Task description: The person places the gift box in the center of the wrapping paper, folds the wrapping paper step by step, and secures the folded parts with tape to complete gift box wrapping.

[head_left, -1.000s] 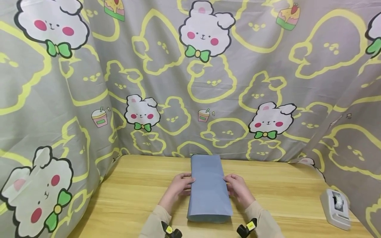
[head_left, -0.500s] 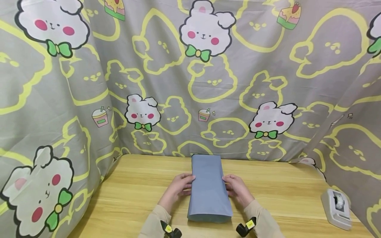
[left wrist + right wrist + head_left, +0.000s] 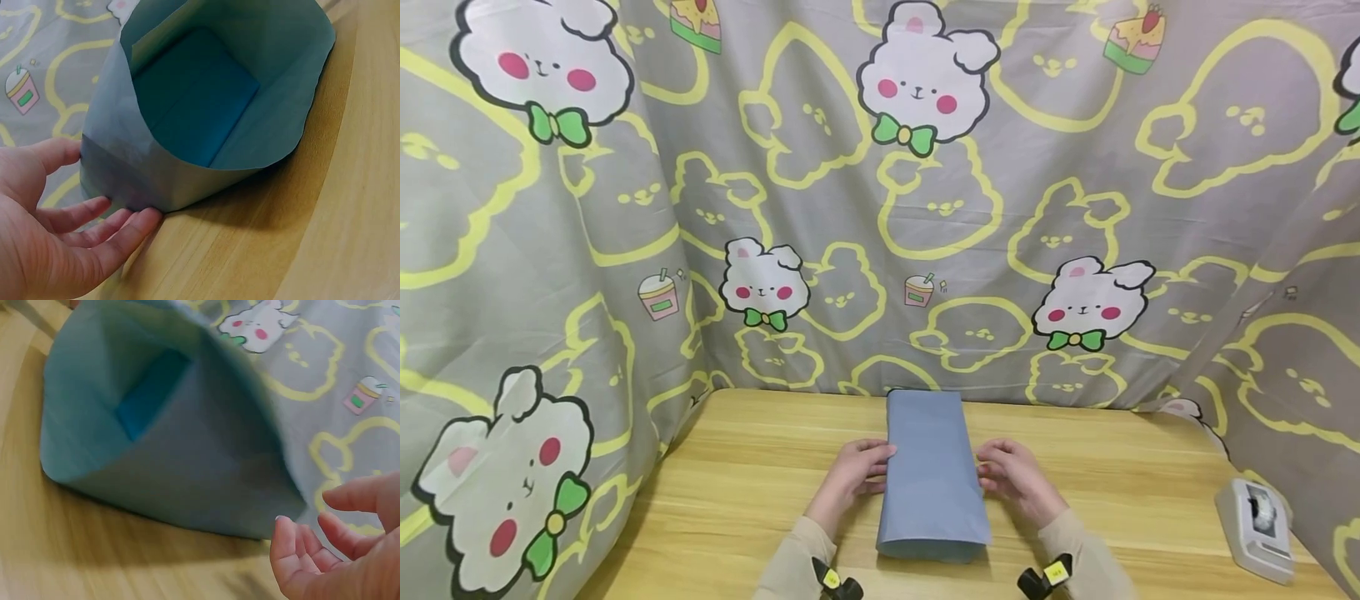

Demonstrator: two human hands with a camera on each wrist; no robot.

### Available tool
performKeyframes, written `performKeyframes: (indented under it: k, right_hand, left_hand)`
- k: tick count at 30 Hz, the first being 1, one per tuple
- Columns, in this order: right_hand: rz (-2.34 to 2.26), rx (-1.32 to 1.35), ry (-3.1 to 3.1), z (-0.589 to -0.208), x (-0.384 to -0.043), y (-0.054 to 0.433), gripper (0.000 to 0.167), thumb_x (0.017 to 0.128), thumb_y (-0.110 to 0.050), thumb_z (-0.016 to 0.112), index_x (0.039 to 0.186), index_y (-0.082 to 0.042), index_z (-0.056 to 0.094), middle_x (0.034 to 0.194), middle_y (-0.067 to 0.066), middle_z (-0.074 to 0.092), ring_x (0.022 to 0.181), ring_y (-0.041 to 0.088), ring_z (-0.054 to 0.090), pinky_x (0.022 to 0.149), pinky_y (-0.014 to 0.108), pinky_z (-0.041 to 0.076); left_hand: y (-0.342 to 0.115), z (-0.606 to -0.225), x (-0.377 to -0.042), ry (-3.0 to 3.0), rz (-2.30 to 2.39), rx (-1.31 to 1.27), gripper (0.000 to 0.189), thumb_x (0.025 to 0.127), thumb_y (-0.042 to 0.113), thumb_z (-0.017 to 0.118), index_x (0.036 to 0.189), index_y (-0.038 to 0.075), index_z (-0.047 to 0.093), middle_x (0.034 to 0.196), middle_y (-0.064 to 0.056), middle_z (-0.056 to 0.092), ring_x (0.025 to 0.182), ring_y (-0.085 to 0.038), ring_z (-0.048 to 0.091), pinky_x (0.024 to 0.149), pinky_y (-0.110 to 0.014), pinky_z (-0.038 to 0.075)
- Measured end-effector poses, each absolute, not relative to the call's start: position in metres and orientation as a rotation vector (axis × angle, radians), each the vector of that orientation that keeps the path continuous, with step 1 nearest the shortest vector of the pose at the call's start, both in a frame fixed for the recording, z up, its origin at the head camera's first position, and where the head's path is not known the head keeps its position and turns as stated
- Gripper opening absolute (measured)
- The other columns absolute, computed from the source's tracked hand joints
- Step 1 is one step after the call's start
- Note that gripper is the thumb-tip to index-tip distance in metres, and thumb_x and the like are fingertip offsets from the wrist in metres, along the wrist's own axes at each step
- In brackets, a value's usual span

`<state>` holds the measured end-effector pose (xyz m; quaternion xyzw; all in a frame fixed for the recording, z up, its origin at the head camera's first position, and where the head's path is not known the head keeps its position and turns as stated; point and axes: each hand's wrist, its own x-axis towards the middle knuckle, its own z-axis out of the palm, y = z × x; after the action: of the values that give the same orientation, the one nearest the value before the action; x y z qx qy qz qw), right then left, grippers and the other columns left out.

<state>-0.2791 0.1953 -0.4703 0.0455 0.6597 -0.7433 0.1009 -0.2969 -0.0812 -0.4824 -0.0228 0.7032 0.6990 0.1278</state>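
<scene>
A blue-grey paper bag (image 3: 932, 475) lies lengthwise on the wooden table, its mouth towards me. Both wrist views look into the gaping mouth, where a brighter blue panel (image 3: 206, 106) shows at the far end. My left hand (image 3: 852, 475) holds the bag's left side, thumb at the upper edge and fingers by the lower edge. On the opposite side my right hand (image 3: 1017, 479) is slightly apart from the bag, with loosely bent fingers (image 3: 287, 550) and nothing between them.
A grey tape dispenser (image 3: 1255, 529) with a roll of clear tape stands near the right end of the table (image 3: 752, 467). A patterned curtain (image 3: 820, 208) hangs behind the table and along both sides.
My right hand has come off the bag's right side and moved slightly to the right. My left hand stays on the bag, which lies as before. The view has shifted slightly.
</scene>
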Motion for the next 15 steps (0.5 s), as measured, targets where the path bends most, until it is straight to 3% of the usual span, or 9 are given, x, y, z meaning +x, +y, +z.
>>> performKeyframes:
  k: [5,15]
  right_hand:
    - [-2.182,0.115,2.004,-0.458,-0.267,0.227,0.008,0.098,-0.012,0.052,0.102,-0.005,0.054,0.093,0.000,0.059,0.081,0.010,0.062,0.071,0.023,0.056]
    - [-2.231,0.117,2.073,-0.444,-0.241,0.309,0.003,0.100,-0.016,0.051,0.101,-0.014,0.053,0.093,-0.007,0.061,0.087,0.006,0.062,0.080,0.024,0.056]
  left_hand:
    - [-0.080,-0.485,-0.298,2.052,2.034,-0.072,0.055,0.088,0.030,0.070,0.129,-0.003,0.055,0.101,-0.009,0.069,0.085,-0.016,0.067,0.072,-0.038,0.060]
    - [-0.080,-0.486,-0.299,2.060,2.029,-0.079,0.056,0.088,0.030,0.071,0.130,-0.003,0.055,0.100,-0.010,0.069,0.083,-0.015,0.067,0.072,-0.038,0.060]
